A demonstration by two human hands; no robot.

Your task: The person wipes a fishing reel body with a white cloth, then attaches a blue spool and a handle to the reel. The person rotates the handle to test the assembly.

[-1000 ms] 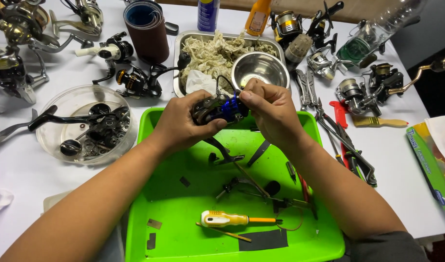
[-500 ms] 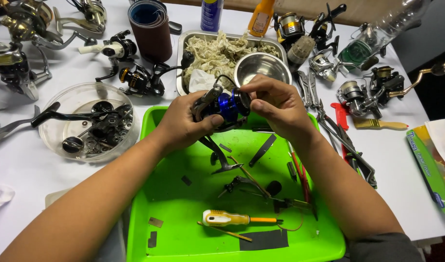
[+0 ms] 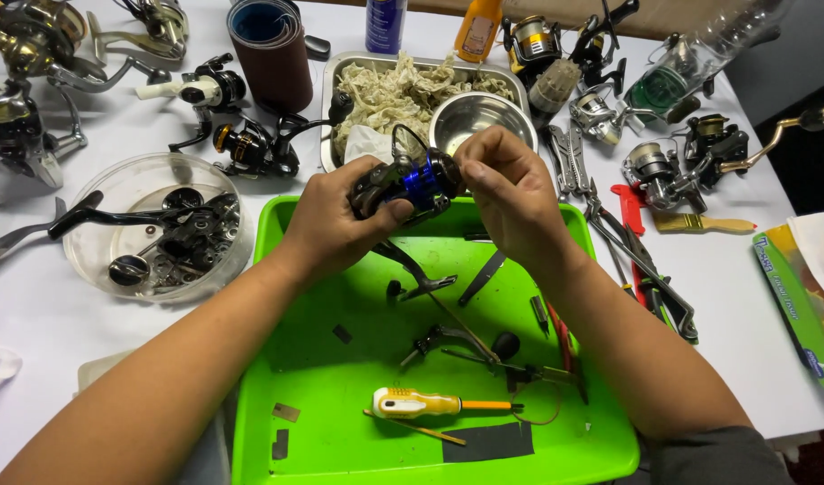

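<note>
My left hand (image 3: pixel 335 220) grips a black and blue fishing reel (image 3: pixel 407 180), held above the far edge of a bright green tray (image 3: pixel 340 395). My right hand (image 3: pixel 511 189) pinches the reel's right end with its fingertips. The reel's stem hangs down under the left hand. In the tray lie a yellow-handled screwdriver (image 3: pixel 430 404), a reel handle with a black knob (image 3: pixel 466 346), thin metal parts and a dark strip of sandpaper (image 3: pixel 488 442).
A clear bowl of reel parts (image 3: pixel 156 233) stands left of the tray. Behind it: a metal tray of rags (image 3: pixel 403 90), a steel bowl (image 3: pixel 479 117), a sandpaper roll (image 3: pixel 268 49). Several reels lie left and right. Pliers and tools (image 3: pixel 636 260) lie right.
Both hands have lifted the reel a little away from me, toward the metal tray. The right fingers have shifted on the reel's end.
</note>
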